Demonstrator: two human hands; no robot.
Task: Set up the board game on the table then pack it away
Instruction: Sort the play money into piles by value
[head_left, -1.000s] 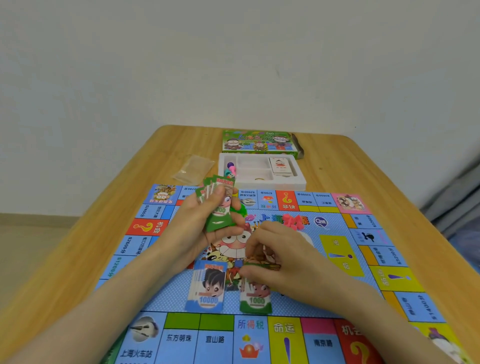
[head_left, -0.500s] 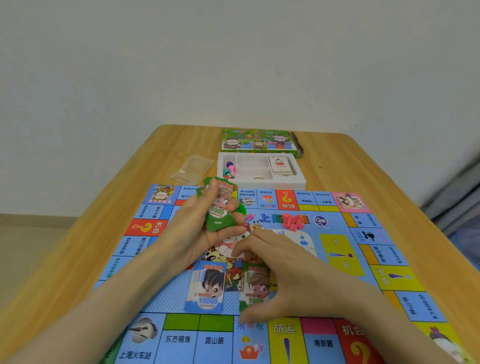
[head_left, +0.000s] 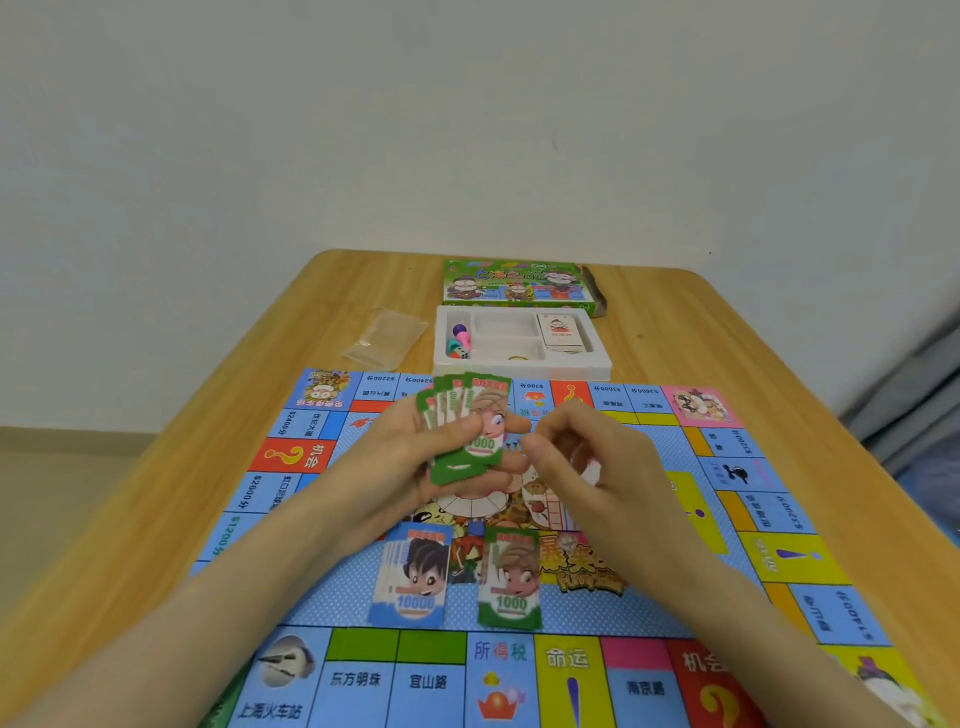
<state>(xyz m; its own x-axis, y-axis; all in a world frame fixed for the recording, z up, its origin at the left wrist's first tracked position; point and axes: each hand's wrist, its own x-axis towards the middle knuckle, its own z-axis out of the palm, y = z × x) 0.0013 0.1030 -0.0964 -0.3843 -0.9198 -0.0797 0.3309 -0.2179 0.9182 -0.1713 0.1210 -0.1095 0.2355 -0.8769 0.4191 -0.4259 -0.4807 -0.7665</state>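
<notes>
Two piles on board (head_left: 291, 457) centre, blue pile (head_left: 415, 577) and green pile (head_left: 511, 582), side by side with narrow gap. Left hand (head_left: 405, 452) grips fan of green notes (head_left: 483, 415) above board. Right hand (head_left: 597, 462) curled at fan's right edge; maybe pinching, cannot tell. Tray (head_left: 519, 369) just past board's far edge; table (head_left: 675, 322) wood shows either side.

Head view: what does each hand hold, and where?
The left hand grips a fan of green 1000 notes at their lower half, thumb across the front. The right hand curls at the fan's right edge; contact cannot be told.
</notes>
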